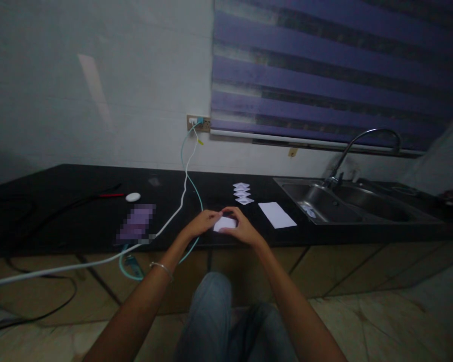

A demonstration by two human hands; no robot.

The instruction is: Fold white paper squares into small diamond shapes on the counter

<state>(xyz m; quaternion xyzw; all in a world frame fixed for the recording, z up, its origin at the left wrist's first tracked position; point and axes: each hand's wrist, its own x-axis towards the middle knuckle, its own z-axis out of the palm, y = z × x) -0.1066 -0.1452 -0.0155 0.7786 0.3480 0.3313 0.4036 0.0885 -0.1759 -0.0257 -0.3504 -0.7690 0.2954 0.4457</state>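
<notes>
Both hands meet at the front edge of a black counter (79, 221). A small white piece of paper (224, 224) sits between them. My left hand (201, 224) pinches its left side and my right hand (240, 226) curls over its right side. Just beyond, several small folded white paper pieces (242, 193) lie in a row. A flat white sheet (277, 214) lies to the right of my hands.
A steel sink (343, 203) with a curved tap (362, 146) is at the right. White and teal cables (184, 186) run from a wall socket (197, 122) across the counter. A small white round thing (133, 197) and a red pen (111, 195) lie at the left.
</notes>
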